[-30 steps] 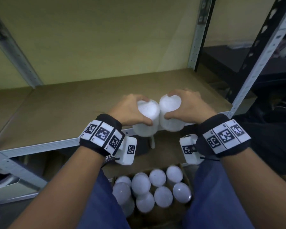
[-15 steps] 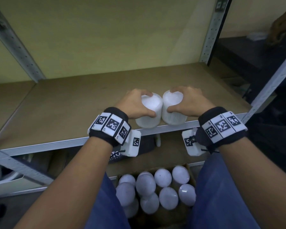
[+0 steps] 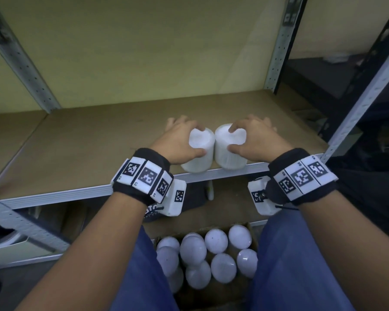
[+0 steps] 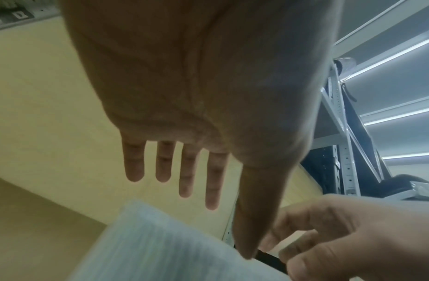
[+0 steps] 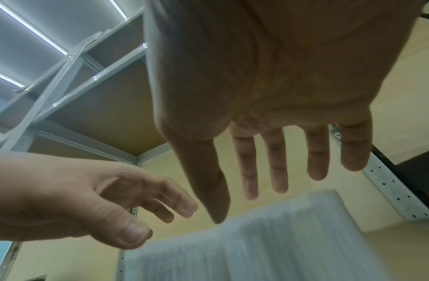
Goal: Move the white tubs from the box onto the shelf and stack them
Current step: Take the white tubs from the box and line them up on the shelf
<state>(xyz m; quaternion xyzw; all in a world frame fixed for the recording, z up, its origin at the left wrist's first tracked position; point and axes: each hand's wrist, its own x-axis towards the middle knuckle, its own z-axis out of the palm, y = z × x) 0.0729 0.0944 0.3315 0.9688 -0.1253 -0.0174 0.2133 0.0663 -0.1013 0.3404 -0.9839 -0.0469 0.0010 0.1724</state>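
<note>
White ribbed tubs (image 3: 230,151) stand touching on the shelf (image 3: 76,151).

Left hand (image 3: 177,140), right hand (image 3: 254,138): fingers straight, spread.

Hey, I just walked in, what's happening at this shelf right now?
A person is unloading white tubs from a cardboard box at their feet onto a shelf. Two tubs stand side by side, touching, at the shelf's front edge. The left hand is over the left tub and the right hand over the right tub, fingers straightened in the wrist views. Many tubs remain in the box; nothing is stacked.
</note>
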